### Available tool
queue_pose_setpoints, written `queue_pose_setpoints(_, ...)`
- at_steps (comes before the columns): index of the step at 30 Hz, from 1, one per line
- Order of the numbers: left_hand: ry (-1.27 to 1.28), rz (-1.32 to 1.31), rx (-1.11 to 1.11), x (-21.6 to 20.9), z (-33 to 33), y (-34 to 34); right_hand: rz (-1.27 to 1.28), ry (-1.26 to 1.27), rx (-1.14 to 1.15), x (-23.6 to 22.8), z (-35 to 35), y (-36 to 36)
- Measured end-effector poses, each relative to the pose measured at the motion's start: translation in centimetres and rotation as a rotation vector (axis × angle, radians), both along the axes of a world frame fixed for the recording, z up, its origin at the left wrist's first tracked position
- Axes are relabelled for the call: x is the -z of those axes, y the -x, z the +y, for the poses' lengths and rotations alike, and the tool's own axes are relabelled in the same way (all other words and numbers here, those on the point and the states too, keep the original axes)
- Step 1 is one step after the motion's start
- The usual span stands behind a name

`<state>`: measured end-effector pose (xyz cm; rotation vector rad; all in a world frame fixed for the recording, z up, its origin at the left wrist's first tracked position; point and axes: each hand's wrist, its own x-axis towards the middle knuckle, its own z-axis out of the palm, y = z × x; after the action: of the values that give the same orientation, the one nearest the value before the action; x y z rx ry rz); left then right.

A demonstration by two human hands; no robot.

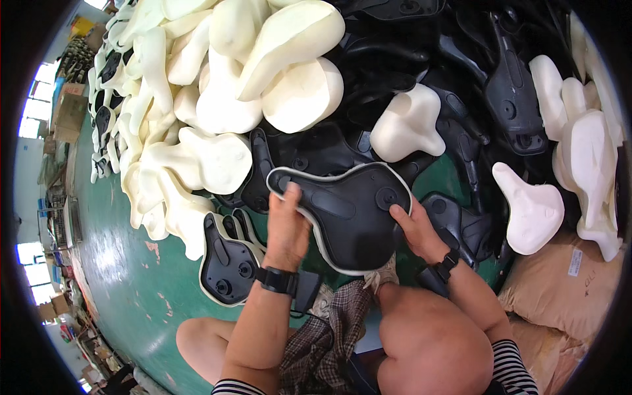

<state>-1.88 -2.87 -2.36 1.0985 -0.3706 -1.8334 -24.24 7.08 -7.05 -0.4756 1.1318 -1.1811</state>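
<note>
A bicycle saddle is held up over my lap, its black plastic base facing me and a thin white foam rim showing around its edge. My left hand grips it near the narrow nose, thumb on the base. On the wide end my right hand has its thumb by a round fitting, the other fingers mostly hidden beneath. Beside my left wrist, a similar saddle with a black base and pale rim rests on the green floor.
White foam saddle pads are heaped at the far left. Black plastic saddle bases pile up at the far right, with a loose foam pad among them. Brown sacks lie at my right. Cardboard boxes stand along the left side.
</note>
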Motion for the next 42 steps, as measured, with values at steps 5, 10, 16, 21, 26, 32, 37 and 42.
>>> queue_pose_setpoints(5,-0.114,-0.081,0.139,1.5,3.3,-0.1,0.222,0.084,-0.058,-0.2,-0.7,-0.4)
queue_pose_setpoints(10,-0.187,-0.029,0.241,3.6,2.1,-4.0,0.878,0.12,-0.442,-3.1,-4.0,1.8)
queue_pose_setpoints(16,0.003,-0.819,0.956,9.0,5.0,-6.6,1.513,0.734,0.099,-7.7,-14.7,6.2)
queue_pose_setpoints(21,0.469,-1.398,0.542,10.6,4.5,-4.7,1.576,0.657,-0.034,-5.8,-14.4,6.7)
queue_pose_setpoints(26,0.138,-0.685,0.459,7.8,1.6,0.3,1.876,0.722,-0.079,-6.7,-6.2,4.9)
queue_pose_setpoints(32,-0.164,-0.352,0.567,6.8,2.8,6.7,1.508,0.237,-0.112,-3.0,4.8,3.9)
queue_pose_setpoints(37,-0.017,-0.452,0.584,9.6,3.2,9.2,1.719,0.205,-0.244,0.3,6.7,4.8)
queue_pose_setpoints(42,0.639,-0.928,0.711,8.2,2.3,12.2,1.582,0.118,0.2,2.6,8.3,9.5)
